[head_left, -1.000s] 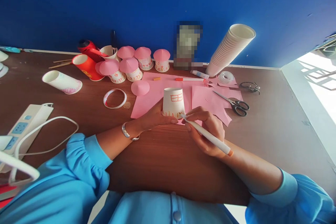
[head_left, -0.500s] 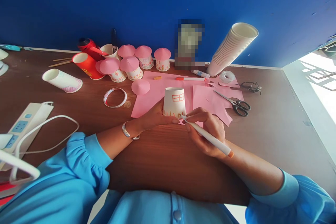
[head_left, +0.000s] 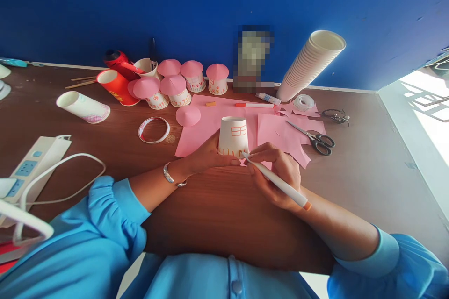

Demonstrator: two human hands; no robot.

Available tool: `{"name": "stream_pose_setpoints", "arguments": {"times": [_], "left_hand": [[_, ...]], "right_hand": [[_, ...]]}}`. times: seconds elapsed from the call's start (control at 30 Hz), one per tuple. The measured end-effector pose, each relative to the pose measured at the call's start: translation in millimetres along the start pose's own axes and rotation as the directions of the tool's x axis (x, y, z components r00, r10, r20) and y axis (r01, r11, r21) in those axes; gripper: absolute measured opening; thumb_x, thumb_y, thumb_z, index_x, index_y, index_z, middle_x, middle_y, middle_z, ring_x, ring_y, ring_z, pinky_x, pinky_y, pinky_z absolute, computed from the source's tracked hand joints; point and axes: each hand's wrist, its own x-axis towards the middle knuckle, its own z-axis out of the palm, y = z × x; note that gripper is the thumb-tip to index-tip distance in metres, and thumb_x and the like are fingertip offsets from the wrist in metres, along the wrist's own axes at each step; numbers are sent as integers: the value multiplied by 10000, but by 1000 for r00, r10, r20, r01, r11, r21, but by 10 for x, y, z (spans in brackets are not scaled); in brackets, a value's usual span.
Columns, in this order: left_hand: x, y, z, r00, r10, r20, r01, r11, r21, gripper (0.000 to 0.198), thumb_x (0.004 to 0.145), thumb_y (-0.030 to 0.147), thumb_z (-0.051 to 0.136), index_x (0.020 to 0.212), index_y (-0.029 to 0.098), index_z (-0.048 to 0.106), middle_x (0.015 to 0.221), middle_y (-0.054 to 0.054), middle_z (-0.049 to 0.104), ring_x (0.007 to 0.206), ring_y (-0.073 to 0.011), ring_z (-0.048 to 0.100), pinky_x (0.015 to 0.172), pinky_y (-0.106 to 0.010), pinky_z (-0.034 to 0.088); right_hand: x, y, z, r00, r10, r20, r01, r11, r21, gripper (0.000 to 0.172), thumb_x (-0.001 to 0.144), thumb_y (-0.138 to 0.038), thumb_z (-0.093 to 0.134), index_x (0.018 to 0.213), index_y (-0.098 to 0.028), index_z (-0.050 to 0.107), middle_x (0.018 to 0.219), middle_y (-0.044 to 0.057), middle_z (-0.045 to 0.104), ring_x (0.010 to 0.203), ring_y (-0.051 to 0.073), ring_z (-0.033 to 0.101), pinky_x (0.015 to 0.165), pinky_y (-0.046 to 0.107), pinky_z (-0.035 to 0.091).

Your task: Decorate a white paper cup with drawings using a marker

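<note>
My left hand (head_left: pixel 213 152) is closed around a white paper cup (head_left: pixel 229 138), its thumb along the lower end. An orange-red window is drawn on the cup's side, with short coloured strokes along the lower edge. In my right hand (head_left: pixel 277 173) is a white marker (head_left: pixel 280 183) with an orange end, gripped like a pen. The marker's tip meets the cup's lower right edge. Beneath and behind the cup lies pink paper (head_left: pixel 213 121). A loose pink paper cone (head_left: pixel 188 116) rests on it to the left.
Several decorated cups with pink cone tops (head_left: pixel 192 69) stand at the back. Right of the pink paper are scissors (head_left: pixel 317 140), clear tape (head_left: pixel 303 102) and a tall leaning cup stack (head_left: pixel 308 63). A tape ring (head_left: pixel 153 130), red cup (head_left: pixel 117 88) and power strip (head_left: pixel 31 168) occupy the left.
The cup has turned very slightly, its drawn window shifting a little to the right. A small mark at the marker's tip looks a bit fuller. Both hands keep their grips.
</note>
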Motion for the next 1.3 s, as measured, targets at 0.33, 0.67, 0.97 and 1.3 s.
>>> {"name": "stream_pose_setpoints", "arguments": {"times": [0.33,0.67,0.97,1.3], "left_hand": [[5,63,26,1000,17,-11,-17,999,49,482,792,430,916,1124,192,661,1066,-88,749,944,-223,696,789,-327,556],[7,73,42,1000,5,-3,-5,1000,15,489,764,401,942,1106,185,667,1043,-81,745,908,-205,687,779,-312,555],[3,69,35,1000,5,-1,-5,999,37,464,780,403,931,1098,182,675,1038,-72,743,918,-196,680,783,-297,553],[-2,63,26,1000,17,13,-17,1000,18,456,791,395,922,1104,183,668,1032,-77,749,918,-204,696,788,-309,564]], "right_hand": [[-1,1,10,1000,5,-6,-5,1000,-20,173,953,-121,637,1034,-268,596,852,34,753,725,189,759,600,301,611],[0,9,13,1000,19,4,-19,999,-39,145,959,-132,633,1011,-260,591,856,24,754,734,178,763,615,279,599],[4,-3,8,1000,1,7,-1,999,-49,129,966,-127,620,1001,-243,574,844,28,746,722,166,750,595,263,569],[11,-9,-5,1000,-13,18,14,999,-49,139,949,-120,622,1005,-237,572,838,29,743,689,163,743,578,257,558]]}}
